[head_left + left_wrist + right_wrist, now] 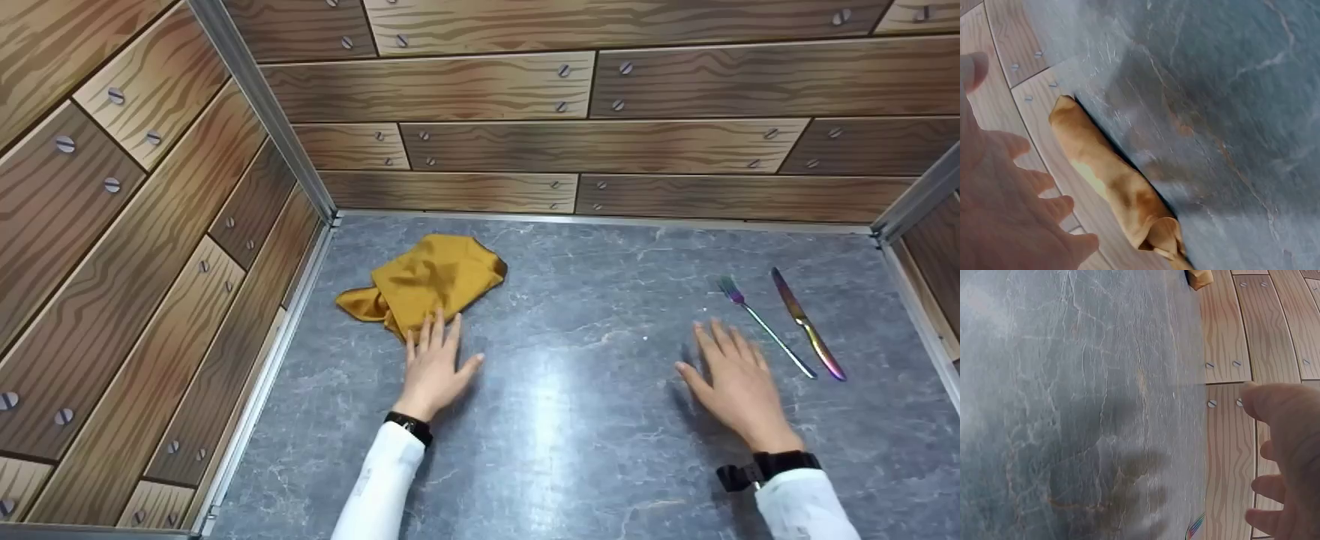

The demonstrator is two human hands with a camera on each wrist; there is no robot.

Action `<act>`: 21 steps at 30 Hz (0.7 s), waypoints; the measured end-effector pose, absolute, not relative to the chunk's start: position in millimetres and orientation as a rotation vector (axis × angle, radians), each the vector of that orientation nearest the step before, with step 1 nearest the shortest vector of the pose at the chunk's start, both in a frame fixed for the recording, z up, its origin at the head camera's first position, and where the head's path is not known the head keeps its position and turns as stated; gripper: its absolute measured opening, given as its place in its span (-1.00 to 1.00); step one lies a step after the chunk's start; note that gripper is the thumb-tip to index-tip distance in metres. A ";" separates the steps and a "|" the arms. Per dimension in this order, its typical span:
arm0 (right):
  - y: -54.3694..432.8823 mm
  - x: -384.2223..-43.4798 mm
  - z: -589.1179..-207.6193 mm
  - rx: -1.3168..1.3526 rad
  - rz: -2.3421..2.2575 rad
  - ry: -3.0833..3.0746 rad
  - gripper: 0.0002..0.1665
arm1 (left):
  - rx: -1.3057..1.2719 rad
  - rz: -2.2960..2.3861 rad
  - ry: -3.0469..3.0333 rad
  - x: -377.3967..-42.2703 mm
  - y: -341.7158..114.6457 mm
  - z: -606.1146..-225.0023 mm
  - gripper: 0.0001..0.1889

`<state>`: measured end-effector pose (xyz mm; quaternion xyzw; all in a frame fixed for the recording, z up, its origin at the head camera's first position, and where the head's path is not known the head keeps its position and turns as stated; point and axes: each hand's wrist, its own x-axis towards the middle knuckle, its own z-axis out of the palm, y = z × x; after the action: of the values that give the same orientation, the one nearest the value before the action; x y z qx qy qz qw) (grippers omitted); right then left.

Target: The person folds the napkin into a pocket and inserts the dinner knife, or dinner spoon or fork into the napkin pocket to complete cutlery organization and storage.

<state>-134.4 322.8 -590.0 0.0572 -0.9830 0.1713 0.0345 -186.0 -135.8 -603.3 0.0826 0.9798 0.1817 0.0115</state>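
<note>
A mustard-yellow satin cloth [439,274] lies loosely folded at the left of the grey marbled surface. My left hand [435,375] is at the cloth's near edge with its fingers spread straight; whether the fingertips touch it I cannot tell. In the left wrist view that hand [1022,191] appears beside the cloth [1112,174] and holds nothing. On the right, my right hand [739,382] has its fingers extended and grips nothing. Just beyond it lie a rainbow-coloured fork [769,326] and, further right, a rainbow-coloured table knife [806,322], roughly parallel.
Wood-patterned panels rise at the back [487,146] and on the left [172,247], with metal strips along the surface's edges. Part of another panel [930,247] shows at the right. Bright glare falls on the middle of the grey surface [555,420].
</note>
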 end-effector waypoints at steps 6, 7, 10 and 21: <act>308.2 -140.6 -593.3 0.269 0.492 -2.993 -0.27 | 0.010 0.786 2.971 -207.3 -159.5 -605.4 -0.14; 304.5 -142.3 -594.1 0.291 0.493 -2.994 -0.30 | -0.035 0.805 2.960 -211.5 -164.0 -606.1 -0.14; 291.7 -147.0 -596.7 0.352 0.496 -2.999 -0.37 | -0.141 0.812 2.922 -223.4 -175.7 -610.4 -0.18; 251.8 -164.7 -604.2 0.522 0.437 -3.028 -0.44 | -0.003 0.449 2.968 -235.7 -167.7 -626.1 -0.48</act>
<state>-164.7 251.8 -604.2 0.1681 -0.9755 0.1409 0.0190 -235.7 -167.7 -626.1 -0.0011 0.9863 0.1491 0.0699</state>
